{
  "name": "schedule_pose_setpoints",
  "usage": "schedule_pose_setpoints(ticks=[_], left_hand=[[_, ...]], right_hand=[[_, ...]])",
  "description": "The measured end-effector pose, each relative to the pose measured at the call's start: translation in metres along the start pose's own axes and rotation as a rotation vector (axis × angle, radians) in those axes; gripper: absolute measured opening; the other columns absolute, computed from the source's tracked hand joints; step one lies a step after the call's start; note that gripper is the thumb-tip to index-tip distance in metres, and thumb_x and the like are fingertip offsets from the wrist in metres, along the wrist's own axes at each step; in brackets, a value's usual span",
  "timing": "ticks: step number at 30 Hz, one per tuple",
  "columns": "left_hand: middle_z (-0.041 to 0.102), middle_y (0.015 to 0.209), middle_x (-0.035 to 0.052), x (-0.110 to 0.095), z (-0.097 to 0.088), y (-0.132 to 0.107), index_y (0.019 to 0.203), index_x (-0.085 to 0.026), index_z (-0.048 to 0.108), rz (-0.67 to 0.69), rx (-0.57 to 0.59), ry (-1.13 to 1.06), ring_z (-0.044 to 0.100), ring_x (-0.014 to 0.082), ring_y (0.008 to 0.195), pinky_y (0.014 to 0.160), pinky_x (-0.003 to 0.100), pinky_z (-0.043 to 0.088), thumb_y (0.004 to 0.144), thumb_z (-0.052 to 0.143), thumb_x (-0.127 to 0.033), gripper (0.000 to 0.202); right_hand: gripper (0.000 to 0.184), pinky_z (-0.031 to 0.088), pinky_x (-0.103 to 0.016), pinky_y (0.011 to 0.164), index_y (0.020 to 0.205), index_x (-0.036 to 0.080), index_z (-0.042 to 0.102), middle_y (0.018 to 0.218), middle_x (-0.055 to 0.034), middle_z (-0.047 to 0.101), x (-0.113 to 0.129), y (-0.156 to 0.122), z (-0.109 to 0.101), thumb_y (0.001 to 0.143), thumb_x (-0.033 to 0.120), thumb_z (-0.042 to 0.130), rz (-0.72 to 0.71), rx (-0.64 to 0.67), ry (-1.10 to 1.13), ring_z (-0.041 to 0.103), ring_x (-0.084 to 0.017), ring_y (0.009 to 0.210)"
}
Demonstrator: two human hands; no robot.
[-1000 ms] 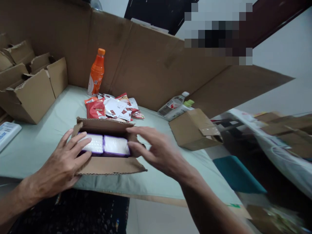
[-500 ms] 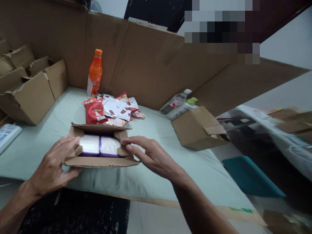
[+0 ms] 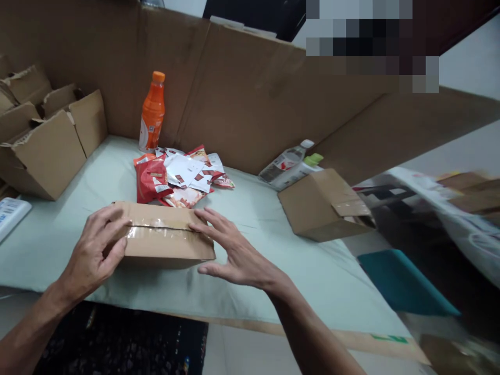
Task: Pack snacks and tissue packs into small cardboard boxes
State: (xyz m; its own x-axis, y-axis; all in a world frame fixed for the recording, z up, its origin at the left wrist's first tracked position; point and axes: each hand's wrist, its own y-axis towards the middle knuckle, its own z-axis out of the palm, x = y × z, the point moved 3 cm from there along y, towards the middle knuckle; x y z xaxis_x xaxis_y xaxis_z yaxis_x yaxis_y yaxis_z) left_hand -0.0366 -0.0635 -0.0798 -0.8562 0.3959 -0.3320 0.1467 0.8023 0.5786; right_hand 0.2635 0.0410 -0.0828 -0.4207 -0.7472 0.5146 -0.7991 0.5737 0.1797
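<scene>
A small cardboard box (image 3: pixel 167 245) lies near the table's front edge, its two long flaps folded down to meet at a seam. Shiny clear tape runs along that seam, and the white-and-purple packs inside are hidden. At the box's left end, my left hand (image 3: pixel 96 242) grips it, with fingers over the top flap and thumb toward the front. My right hand (image 3: pixel 230 247) has its fingers spread, the fingertips resting on the top at the right end and the thumb apart below. Just behind the box is a pile of red and white snack packets (image 3: pixel 183 174).
An orange drink bottle (image 3: pixel 152 114) stands against the cardboard wall (image 3: pixel 242 94). Several open boxes (image 3: pixel 54 151) are at the left. Toward the right, a clear bottle (image 3: pixel 287 159) and a green-capped bottle (image 3: pixel 299 172) lean behind another cardboard box (image 3: pixel 312 208). A white package (image 3: pixel 13 216) lies at the left edge.
The box's long flaps have come down over the white-and-purple packs. My left thumb has risen from under the front flap, and my right fingers have spread over the top.
</scene>
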Motion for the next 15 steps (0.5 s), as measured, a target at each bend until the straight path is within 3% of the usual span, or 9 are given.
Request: schedule_pose_setpoints(ticks=[4, 9, 12, 15], left_hand=[[0.062, 0.137, 0.0098, 0.011, 0.001, 0.001, 0.128, -0.024, 0.062, 0.041, 0.021, -0.042, 0.053, 0.0347, 0.138, 0.112, 0.058, 0.051, 0.099, 0.051, -0.015, 0.032], [0.060, 0.143, 0.0022, 0.021, 0.002, -0.001, 0.132, -0.032, 0.061, 0.032, 0.000, -0.091, 0.050, 0.0405, 0.141, 0.118, 0.065, 0.043, 0.098, 0.051, -0.019, 0.037], [0.056, 0.149, 0.0026, 0.015, 0.005, -0.002, 0.135, -0.035, 0.059, 0.047, 0.035, -0.121, 0.048, 0.0415, 0.143, 0.117, 0.067, 0.044, 0.098, 0.054, -0.021, 0.040], [0.040, 0.164, 0.0057, 0.010, 0.013, -0.005, 0.149, -0.037, 0.050, -0.036, 0.089, -0.173, 0.045, 0.0396, 0.146, 0.116, 0.066, 0.045, 0.102, 0.050, -0.026, 0.048]], right_hand=[[0.075, 0.025, -0.066, 0.125, 0.140, 0.025, 0.059, 0.172, -0.0175, 0.027, 0.000, 0.022, 0.004, 0.081, 0.068, 0.077, -0.032, 0.022, -0.051, 0.015, -0.038, 0.162], [0.074, 0.030, -0.061, 0.123, 0.132, 0.023, 0.062, 0.167, -0.0201, 0.036, 0.007, 0.043, 0.013, 0.074, 0.063, 0.083, -0.115, 0.035, -0.058, 0.029, -0.037, 0.156], [0.065, 0.034, -0.061, 0.120, 0.129, 0.026, 0.064, 0.164, -0.0181, 0.041, 0.015, 0.024, 0.014, 0.074, 0.055, 0.083, -0.057, -0.009, -0.082, 0.036, -0.037, 0.151], [0.059, 0.038, -0.059, 0.117, 0.128, 0.026, 0.065, 0.160, -0.0183, 0.045, 0.016, -0.020, 0.006, 0.076, 0.049, 0.082, 0.044, -0.077, -0.062, 0.042, -0.037, 0.147]])
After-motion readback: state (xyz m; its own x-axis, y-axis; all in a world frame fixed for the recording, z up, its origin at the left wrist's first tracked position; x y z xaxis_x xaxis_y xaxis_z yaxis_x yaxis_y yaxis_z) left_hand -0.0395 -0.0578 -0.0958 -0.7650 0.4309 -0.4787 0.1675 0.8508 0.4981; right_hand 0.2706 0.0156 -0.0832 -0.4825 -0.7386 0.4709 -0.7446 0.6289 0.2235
